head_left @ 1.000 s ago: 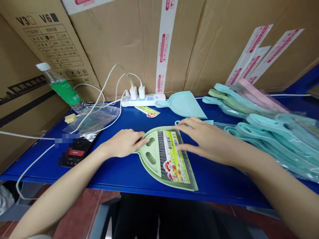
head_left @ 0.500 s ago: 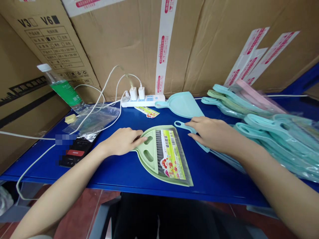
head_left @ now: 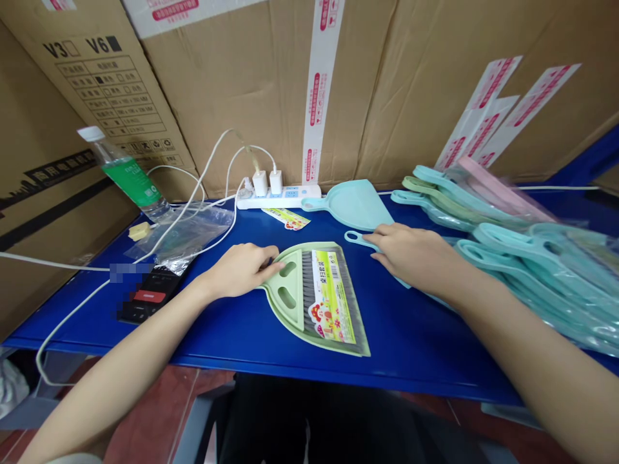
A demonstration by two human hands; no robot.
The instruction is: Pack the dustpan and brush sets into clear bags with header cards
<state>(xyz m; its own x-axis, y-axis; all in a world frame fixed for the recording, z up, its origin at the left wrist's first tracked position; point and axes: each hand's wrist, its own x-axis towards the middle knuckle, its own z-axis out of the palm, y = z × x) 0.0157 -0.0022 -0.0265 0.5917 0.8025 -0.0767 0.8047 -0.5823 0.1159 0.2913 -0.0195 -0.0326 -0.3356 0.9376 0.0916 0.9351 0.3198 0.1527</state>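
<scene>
My left hand (head_left: 244, 269) is closed on the handle end of a light green dustpan (head_left: 285, 325). Nested in that dustpan lies a green brush (head_left: 289, 291) with grey bristles, and a printed card (head_left: 333, 296) covers part of it. My right hand (head_left: 403, 248) grips a light blue brush (head_left: 358, 238) by the handle; its ring end sticks out to the left of my fingers. Hand and forearm hide most of the brush head. Just behind it a light blue dustpan (head_left: 360, 203) rests on the table, its handle against the power strip.
Several wrapped dustpan sets (head_left: 527, 270) are piled at the right. A white power strip (head_left: 280, 197) with chargers and cables stands at the back, before a cardboard box (head_left: 256, 96). At the left are a bottle (head_left: 133, 180), a plastic bag (head_left: 193, 225) and a phone (head_left: 152, 293).
My right hand has moved slightly to the right with the blue brush. The green dustpan has shifted a little to the left and away from the table's front edge with my left hand.
</scene>
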